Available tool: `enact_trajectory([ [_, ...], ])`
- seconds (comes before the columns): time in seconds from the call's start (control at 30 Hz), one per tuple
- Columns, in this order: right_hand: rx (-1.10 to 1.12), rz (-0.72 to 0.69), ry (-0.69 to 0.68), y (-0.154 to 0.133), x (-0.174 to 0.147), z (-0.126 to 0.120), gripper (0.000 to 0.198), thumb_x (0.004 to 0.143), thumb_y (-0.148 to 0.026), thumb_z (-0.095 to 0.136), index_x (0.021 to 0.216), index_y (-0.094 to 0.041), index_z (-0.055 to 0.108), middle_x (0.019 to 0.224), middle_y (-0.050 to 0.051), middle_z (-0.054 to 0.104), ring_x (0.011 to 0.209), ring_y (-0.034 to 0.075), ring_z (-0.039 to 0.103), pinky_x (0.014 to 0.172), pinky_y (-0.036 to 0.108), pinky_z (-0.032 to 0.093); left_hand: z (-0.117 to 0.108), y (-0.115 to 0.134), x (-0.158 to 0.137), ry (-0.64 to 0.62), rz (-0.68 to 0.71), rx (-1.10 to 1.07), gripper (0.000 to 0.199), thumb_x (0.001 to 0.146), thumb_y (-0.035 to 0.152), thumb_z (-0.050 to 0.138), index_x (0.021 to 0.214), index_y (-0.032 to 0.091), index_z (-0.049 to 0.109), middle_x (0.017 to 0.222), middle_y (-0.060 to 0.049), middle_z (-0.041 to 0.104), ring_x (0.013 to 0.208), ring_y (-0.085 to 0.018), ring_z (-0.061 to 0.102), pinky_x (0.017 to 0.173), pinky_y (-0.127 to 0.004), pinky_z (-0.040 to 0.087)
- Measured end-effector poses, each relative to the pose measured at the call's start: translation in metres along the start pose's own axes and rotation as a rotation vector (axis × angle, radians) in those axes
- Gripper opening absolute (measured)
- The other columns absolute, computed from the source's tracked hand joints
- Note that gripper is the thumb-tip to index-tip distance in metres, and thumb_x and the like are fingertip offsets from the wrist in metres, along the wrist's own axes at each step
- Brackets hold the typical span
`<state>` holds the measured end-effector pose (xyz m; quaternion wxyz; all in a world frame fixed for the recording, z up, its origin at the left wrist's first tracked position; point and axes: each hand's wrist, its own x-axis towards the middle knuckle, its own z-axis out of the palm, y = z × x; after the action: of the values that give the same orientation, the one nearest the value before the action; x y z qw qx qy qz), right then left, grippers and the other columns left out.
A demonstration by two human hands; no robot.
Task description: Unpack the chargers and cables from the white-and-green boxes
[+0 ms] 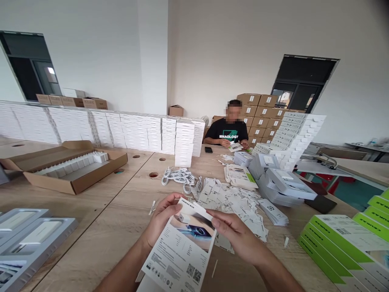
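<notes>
A white printed carton (179,243) is held up, tilted, in front of me, with a picture of a charger and phone, small text and QR codes on its face. My left hand (164,215) grips its upper left edge, thumb on the front. On its upper right edge is my right hand (232,229), thumb against the front and fingers partly hidden behind. A narrow white flap (196,209) sticks out at the carton's top between both hands. Just beyond lie a heap of white paper pieces (240,207) and a bundle of white cables (179,176).
Green-and-white boxes (337,247) are stacked at right. Grey trays (33,239) with white devices lie at left, near an open brown carton (75,178). White box stacks (184,142) line the far side. Opposite sits a person (227,129) holding a printed card.
</notes>
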<state>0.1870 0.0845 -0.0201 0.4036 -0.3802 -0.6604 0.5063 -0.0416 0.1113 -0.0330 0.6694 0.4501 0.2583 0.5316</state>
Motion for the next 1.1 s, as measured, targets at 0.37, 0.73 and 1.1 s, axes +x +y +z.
enact_trajectory([
  [0.37, 0.343, 0.25, 0.012, 0.016, 0.006, 0.005, 0.035, 0.08, -0.048, 0.069, 0.088, -0.014, 0.07, 0.076, 0.002, 0.067, 0.068, 0.013, 0.057, 0.063, 0.024, 0.04, 0.007, -0.005, -0.008, -0.306, 0.042, 0.346, 0.022, 0.088, 0.032, 0.06, 0.106, 0.02, 0.057, 0.085, -0.001, 0.057, 0.071, -0.011, 0.049, 0.064, -0.022, 0.04],
  [0.73, 0.548, 0.372, 0.061, 0.029, 0.01, 0.011, 0.033, 0.063, -0.037, 0.085, 0.074, -0.014, 0.063, 0.06, -0.002, 0.064, 0.054, 0.011, 0.055, 0.055, 0.023, 0.038, 0.012, -0.009, -0.01, -0.291, 0.037, 0.378, 0.023, 0.085, 0.036, 0.063, 0.099, 0.018, 0.06, 0.079, -0.001, 0.056, 0.068, -0.011, 0.049, 0.061, -0.021, 0.039],
  [1.1, 0.064, 0.116, 0.476, 0.028, 0.019, -0.056, 0.043, 0.074, -0.05, 0.072, 0.105, -0.019, 0.068, 0.097, 0.007, 0.07, 0.086, 0.02, 0.063, 0.078, 0.033, 0.046, -0.016, 0.002, 0.02, 0.405, -0.138, -0.152, 0.018, 0.077, 0.027, 0.069, 0.087, 0.017, 0.057, 0.067, -0.001, 0.068, 0.055, -0.016, 0.066, 0.052, -0.023, 0.051],
])
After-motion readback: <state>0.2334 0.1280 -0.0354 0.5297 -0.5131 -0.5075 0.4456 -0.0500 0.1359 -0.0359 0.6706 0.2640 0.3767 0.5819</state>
